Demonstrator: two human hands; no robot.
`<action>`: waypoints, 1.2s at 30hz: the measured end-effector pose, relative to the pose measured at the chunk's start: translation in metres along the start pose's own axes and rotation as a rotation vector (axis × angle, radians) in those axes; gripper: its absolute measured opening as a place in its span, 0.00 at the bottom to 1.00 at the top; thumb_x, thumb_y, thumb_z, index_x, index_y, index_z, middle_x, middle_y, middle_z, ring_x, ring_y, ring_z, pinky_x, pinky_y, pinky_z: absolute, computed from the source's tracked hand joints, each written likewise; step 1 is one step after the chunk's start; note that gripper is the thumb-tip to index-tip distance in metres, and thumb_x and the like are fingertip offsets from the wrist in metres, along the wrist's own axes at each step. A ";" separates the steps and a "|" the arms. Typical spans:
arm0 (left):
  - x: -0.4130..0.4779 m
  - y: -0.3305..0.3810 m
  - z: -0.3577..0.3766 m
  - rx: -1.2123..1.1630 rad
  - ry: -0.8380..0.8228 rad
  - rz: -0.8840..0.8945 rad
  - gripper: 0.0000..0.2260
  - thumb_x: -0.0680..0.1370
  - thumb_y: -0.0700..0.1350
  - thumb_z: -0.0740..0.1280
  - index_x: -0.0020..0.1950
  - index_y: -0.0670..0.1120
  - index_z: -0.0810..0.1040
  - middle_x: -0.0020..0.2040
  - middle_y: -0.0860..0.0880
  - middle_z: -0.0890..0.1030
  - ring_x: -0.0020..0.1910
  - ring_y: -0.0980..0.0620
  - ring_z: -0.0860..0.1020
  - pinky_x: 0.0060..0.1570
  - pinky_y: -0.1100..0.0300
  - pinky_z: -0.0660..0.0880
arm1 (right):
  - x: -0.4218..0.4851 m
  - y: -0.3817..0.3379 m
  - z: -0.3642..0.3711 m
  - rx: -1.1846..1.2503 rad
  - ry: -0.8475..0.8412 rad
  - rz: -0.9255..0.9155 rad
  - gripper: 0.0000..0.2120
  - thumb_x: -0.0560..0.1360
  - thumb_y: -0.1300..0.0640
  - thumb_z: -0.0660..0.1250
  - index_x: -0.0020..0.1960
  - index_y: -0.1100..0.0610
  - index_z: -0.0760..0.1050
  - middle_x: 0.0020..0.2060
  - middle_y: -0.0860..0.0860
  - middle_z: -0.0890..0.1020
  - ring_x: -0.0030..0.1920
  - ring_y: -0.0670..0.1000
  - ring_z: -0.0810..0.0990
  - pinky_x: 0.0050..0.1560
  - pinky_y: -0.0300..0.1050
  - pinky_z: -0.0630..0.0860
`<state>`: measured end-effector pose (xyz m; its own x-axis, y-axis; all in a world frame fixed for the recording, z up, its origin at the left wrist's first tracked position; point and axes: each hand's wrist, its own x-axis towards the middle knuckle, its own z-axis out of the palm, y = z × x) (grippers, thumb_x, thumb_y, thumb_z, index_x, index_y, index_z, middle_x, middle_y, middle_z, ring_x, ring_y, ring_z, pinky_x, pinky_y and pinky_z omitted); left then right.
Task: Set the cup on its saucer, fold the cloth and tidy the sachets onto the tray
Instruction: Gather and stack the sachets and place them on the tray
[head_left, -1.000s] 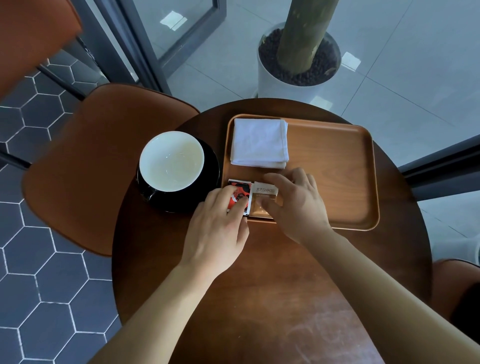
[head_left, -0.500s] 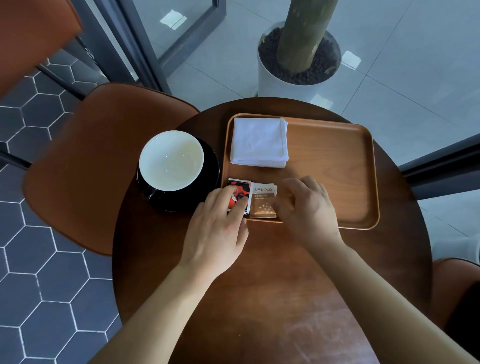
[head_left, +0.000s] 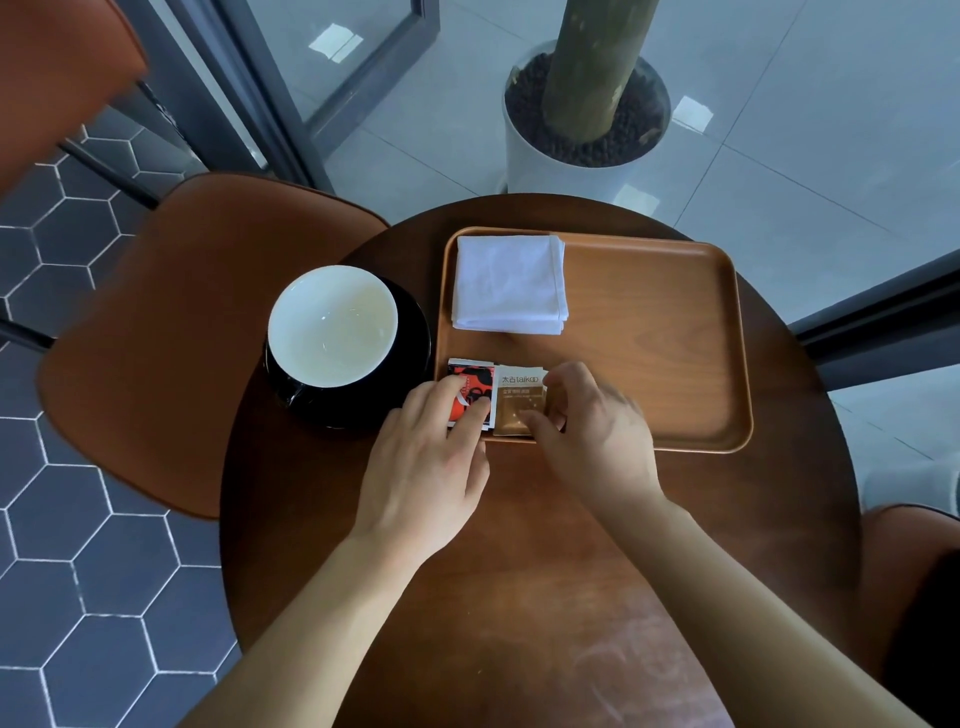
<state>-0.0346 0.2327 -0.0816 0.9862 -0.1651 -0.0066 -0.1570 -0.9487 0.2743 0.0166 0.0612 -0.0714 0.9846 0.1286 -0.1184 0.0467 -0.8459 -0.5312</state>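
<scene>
The left hand (head_left: 426, 462) keeps straight fingers pressed on the red sachet (head_left: 469, 375); the right hand (head_left: 597, 441), spread over the brown sachet (head_left: 517, 402) a second ago, has drawn back and now curls thumb and fingertips onto its right edge, seemingly pinching it. Both sachets lie side by side in the near-left corner of the tray (head_left: 654, 364); the cup (head_left: 332, 325) sits on its saucer (head_left: 411, 358), the folded cloth (head_left: 509, 283) on the tray; I judge only a final squaring-up remains.

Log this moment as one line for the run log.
cup on saucer | folded cloth on tray | left hand presses red sachet | right hand pinches brown sachet | sachets side by side on tray
</scene>
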 end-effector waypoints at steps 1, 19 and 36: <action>0.000 0.000 0.000 -0.001 0.003 0.000 0.17 0.76 0.44 0.67 0.64 0.42 0.78 0.65 0.41 0.76 0.63 0.41 0.74 0.54 0.46 0.78 | 0.000 0.000 0.000 0.008 -0.007 0.008 0.15 0.72 0.52 0.74 0.54 0.56 0.74 0.38 0.50 0.83 0.45 0.58 0.81 0.48 0.54 0.76; -0.002 0.000 0.001 -0.007 -0.004 0.000 0.18 0.76 0.43 0.67 0.65 0.42 0.77 0.66 0.41 0.75 0.65 0.41 0.74 0.57 0.45 0.77 | 0.004 -0.003 0.006 -0.027 -0.021 0.216 0.11 0.75 0.46 0.70 0.53 0.51 0.78 0.45 0.49 0.86 0.48 0.58 0.82 0.45 0.49 0.77; -0.001 -0.001 -0.001 0.000 -0.027 0.002 0.18 0.76 0.44 0.67 0.66 0.43 0.77 0.66 0.41 0.75 0.65 0.41 0.74 0.57 0.45 0.77 | 0.007 -0.004 0.001 0.003 -0.047 0.279 0.07 0.75 0.47 0.69 0.46 0.50 0.77 0.38 0.47 0.84 0.42 0.56 0.82 0.39 0.46 0.74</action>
<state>-0.0354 0.2339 -0.0810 0.9841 -0.1747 -0.0317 -0.1595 -0.9483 0.2744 0.0229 0.0657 -0.0710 0.9504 -0.0852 -0.2990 -0.2258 -0.8503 -0.4754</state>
